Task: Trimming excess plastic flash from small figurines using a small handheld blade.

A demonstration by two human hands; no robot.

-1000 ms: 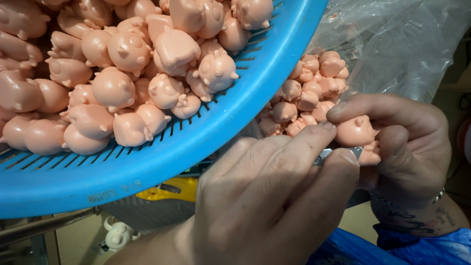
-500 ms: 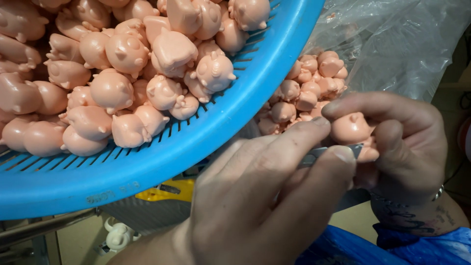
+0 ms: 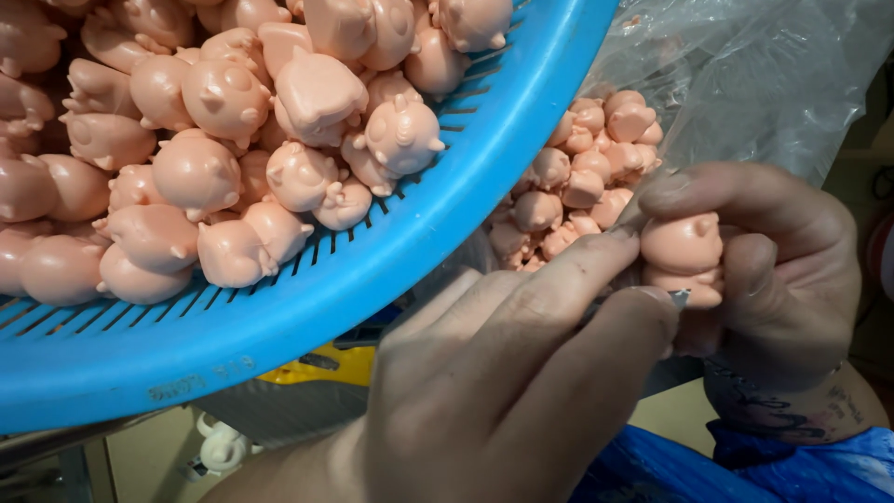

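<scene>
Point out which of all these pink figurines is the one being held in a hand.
The pink figurine at the right, pinched in the right hand with the left hand holding a small blade against it. The others lie loose in the blue basket or the clear bag.

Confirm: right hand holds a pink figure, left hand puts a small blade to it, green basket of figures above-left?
Not green: the basket is blue, as the head view shows. The rest stands: the right hand holds a pink figure, the left hand puts a small blade to it, and the basket of figures sits above-left.
</scene>
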